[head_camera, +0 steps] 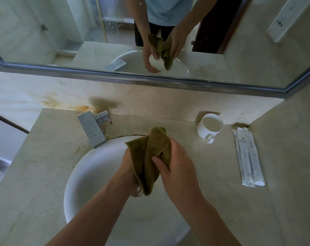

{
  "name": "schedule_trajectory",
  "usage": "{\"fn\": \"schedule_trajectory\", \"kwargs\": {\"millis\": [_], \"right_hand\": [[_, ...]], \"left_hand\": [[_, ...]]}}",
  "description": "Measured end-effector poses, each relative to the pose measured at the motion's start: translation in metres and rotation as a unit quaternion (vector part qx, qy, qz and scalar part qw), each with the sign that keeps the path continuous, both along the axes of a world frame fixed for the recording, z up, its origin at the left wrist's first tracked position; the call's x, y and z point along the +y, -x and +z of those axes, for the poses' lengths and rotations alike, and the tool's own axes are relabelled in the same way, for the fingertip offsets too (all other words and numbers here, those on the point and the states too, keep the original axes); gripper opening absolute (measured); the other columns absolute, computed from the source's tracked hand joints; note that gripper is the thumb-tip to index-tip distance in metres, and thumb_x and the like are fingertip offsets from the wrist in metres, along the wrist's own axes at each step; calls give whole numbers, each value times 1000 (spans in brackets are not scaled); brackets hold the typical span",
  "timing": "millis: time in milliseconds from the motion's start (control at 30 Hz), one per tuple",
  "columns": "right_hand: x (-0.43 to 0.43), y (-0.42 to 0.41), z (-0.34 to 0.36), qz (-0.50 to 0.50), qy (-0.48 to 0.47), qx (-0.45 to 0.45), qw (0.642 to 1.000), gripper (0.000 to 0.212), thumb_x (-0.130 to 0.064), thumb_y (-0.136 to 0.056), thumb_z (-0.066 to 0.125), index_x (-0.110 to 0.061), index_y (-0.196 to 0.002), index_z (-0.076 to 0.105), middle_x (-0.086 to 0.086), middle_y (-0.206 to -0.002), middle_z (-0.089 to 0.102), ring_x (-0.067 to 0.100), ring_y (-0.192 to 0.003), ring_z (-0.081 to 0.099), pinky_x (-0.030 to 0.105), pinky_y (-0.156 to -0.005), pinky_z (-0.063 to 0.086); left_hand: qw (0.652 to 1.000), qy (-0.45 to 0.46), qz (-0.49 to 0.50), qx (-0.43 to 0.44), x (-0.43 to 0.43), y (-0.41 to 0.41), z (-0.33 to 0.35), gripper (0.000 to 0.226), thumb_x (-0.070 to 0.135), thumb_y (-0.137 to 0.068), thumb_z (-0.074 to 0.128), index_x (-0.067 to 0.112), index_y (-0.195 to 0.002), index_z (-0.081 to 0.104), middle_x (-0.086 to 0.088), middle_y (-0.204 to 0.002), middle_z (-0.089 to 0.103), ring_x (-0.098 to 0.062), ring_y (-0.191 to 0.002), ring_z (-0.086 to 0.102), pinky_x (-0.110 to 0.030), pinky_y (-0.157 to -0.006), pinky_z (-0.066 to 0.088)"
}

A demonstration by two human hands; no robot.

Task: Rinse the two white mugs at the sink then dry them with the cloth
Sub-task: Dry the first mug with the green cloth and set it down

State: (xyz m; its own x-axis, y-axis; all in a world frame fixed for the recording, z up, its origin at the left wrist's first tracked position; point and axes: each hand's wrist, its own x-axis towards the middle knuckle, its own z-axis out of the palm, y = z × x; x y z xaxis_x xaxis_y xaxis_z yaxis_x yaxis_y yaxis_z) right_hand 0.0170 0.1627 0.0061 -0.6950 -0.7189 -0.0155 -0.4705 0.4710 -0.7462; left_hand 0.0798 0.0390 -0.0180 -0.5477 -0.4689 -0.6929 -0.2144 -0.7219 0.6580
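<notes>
Left hand (127, 163) grips mug (136, 191) under cloth (150, 157); right hand (175, 166) pinches cloth; second mug (210, 126) upright, handle nearward

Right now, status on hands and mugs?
Left hand holds mug under cloth, plain only in mirror. Right hand grips cloth over sink. Other mug on counter, right. Nothing in way.

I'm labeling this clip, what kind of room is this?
Probably a hotel bathroom: a round white basin in a stone counter, a wall mirror above, and sealed toiletry packets beside a white mug.
</notes>
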Motion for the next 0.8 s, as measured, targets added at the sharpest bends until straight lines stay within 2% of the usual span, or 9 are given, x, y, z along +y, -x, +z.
{"fn": "schedule_trajectory", "kwargs": {"millis": [133,200,300,367,500,567,700,767,800], "right_hand": [[-10,9,-6,-45,-13,86,995,43,-65,-93,56,-24,-102,64,-17,-85,63,7,-75,58,36,-81,45],[-14,13,-4,-59,21,-34,997,44,-67,-91,62,-23,-91,67,-9,-79,69,12,-76,68,36,-78,54],[-12,20,0,-50,132,-269,953,15,-32,-96,76,-18,-101,77,0,-87,80,12,-81,78,29,-70,65],[-6,25,0,-13,161,-304,939,18,-20,-95,78,-14,-112,77,5,-96,81,19,-90,80,34,-73,68],[4,42,-5,60,124,-251,958,26,-18,-93,81,-14,-117,73,9,-108,73,23,-97,77,41,-77,68],[9,49,-4,82,126,-219,964,26,-20,-92,82,-12,-115,73,9,-107,70,26,-96,75,47,-75,68],[5,45,-4,32,141,-157,977,23,-31,-87,83,-22,-106,73,4,-99,71,21,-88,74,46,-72,67],[0,39,-2,-12,160,-180,971,18,-27,-89,84,-22,-103,74,6,-96,74,20,-86,75,42,-69,68],[-2,38,-1,-26,165,-198,966,15,-24,-90,84,-21,-102,76,6,-94,76,19,-85,76,38,-68,68]], "left_hand": [[998,2,4,60,4,2,-4,40,19,-114,40,5,-84,62,-5,-58,72,-25,-68,63,-30,-53,59],[989,102,38,95,0,-1,-13,12,3,-107,55,6,-101,65,4,-76,78,-20,-74,73,-25,-57,62],[957,274,22,95,-6,-8,-26,38,-1,-88,81,13,-119,65,-4,-104,77,-21,-93,79,-41,-73,66],[957,259,-3,129,-7,-12,-13,35,19,-87,81,21,-120,67,-5,-113,78,-32,-106,75,-50,-83,64],[980,90,-172,49,-22,-18,10,12,26,-101,70,30,-112,70,1,-113,73,-9,-94,75,-21,-83,59],[977,-53,-188,81,-23,-19,22,44,53,-96,61,14,-106,80,-14,-107,78,-21,-90,78,-35,-88,60],[980,4,-142,141,-11,-11,19,52,36,-106,52,25,-69,86,-1,-74,80,-13,-70,77,-23,-64,63],[984,92,-77,133,-8,-7,10,11,22,-100,70,25,-104,79,-6,-101,77,-10,-84,76,-23,-68,63],[985,103,-59,123,-8,-8,-2,26,7,-98,72,21,-120,70,-12,-112,72,-8,-86,77,-22,-68,62]]}}
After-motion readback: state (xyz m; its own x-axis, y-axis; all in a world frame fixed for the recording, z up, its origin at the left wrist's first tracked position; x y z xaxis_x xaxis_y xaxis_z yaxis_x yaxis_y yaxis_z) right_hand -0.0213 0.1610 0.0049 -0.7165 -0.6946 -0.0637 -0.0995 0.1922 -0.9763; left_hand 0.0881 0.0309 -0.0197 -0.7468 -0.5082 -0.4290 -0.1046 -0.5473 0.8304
